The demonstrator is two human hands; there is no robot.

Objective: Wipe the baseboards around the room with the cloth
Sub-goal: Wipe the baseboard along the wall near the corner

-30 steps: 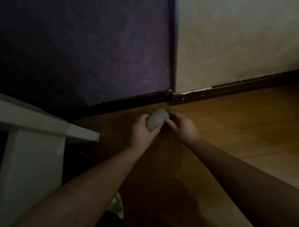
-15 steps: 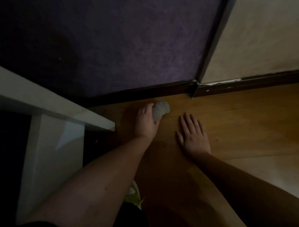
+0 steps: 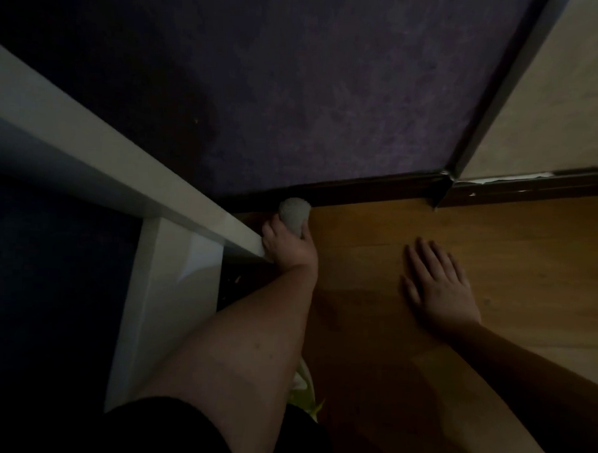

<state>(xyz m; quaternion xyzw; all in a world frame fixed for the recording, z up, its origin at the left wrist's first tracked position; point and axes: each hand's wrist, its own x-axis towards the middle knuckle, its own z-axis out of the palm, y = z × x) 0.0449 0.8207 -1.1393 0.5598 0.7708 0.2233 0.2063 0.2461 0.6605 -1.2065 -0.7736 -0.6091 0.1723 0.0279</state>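
Note:
A balled-up grey cloth [image 3: 294, 214] is pressed against the dark brown baseboard [image 3: 367, 188] under the purple wall. My left hand [image 3: 288, 245] grips the cloth from below, close to the corner of the white furniture. My right hand [image 3: 439, 287] lies flat on the wooden floor with fingers spread, well to the right of the cloth and holding nothing. The baseboard runs right to the wall corner [image 3: 443, 189] and continues under the cream wall [image 3: 532, 183], where its top edge is chipped.
A white furniture top and leg [image 3: 165, 282] stand at the left, right beside my left hand. The purple wall [image 3: 314, 90] meets the cream wall [image 3: 552, 117] at a corner. Wooden floor [image 3: 495, 241] stretches to the right. Something yellow-green [image 3: 306, 391] lies near my left arm.
My left hand has slid the cloth leftward along the baseboard, away from the corner, up to the white furniture. My right hand let go of the cloth and went flat on the floor.

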